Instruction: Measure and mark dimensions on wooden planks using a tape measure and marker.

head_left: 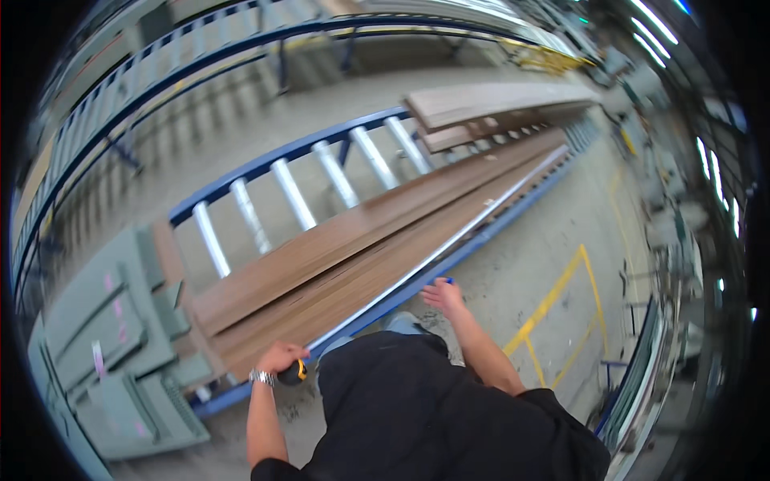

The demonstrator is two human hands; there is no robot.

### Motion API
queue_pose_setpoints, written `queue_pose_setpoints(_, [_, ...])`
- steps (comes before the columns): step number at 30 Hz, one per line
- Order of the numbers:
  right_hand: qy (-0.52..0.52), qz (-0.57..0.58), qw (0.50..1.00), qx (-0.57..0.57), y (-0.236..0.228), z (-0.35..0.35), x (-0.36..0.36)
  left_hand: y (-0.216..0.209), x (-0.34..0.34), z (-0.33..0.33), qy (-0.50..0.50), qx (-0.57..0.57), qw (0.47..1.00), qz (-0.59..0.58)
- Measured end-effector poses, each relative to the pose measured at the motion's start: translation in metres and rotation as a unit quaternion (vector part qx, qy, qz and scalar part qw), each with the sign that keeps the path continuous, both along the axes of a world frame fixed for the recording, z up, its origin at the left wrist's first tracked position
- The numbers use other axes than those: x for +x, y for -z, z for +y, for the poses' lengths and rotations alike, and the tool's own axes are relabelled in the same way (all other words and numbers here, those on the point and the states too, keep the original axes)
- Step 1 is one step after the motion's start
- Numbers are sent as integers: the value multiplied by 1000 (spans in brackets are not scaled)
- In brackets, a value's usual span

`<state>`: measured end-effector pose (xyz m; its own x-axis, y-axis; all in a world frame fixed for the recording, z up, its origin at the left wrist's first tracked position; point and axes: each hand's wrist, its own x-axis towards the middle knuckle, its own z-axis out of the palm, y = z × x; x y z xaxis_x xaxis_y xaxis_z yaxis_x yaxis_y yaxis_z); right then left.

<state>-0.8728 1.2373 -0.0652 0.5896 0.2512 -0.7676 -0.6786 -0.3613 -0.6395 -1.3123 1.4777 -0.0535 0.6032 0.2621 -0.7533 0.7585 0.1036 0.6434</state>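
Note:
My left hand (281, 357), with a metal-banded watch at its wrist, is closed round a black and yellow tape measure (294, 372) at the near end of the conveyor. Long brown wood-grain boards (321, 260) lie side by side on the rollers. Along their near edge runs a thin silver strip (417, 270), one end close to my left fingers. Further right, my right hand (442, 296) is just off the blue conveyor rail (459, 255). A small blue tip (449, 280) shows at its fingers; the rest of that item is hidden.
More brown boards (489, 104) are stacked crosswise at the conveyor's far end. Grey-green shaped panels (120, 329) stand at the left. Behind runs another blue roller conveyor (233, 60). Yellow lines (553, 297) mark the floor at right. Motion blurs much of the surroundings.

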Motion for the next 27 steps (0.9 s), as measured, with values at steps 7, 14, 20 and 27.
queue_pose_setpoints(7, [174, 77, 966, 174, -3, 38, 28, -27, 55, 4, 35, -65, 997, -25])
queue_pose_setpoints(14, [240, -50, 952, 180, -47, 55, 68, -55, 55, 17, 12, -124, 992, -13])
queue_pose_setpoints(20, [271, -129, 930, 212, -75, 61, 87, -51, 76, 20, 1, -110, 994, -21])
queue_pose_setpoints(27, [264, -138, 931, 213, -75, 75, 89, -50, 76, 20, -31, -119, 992, -14])
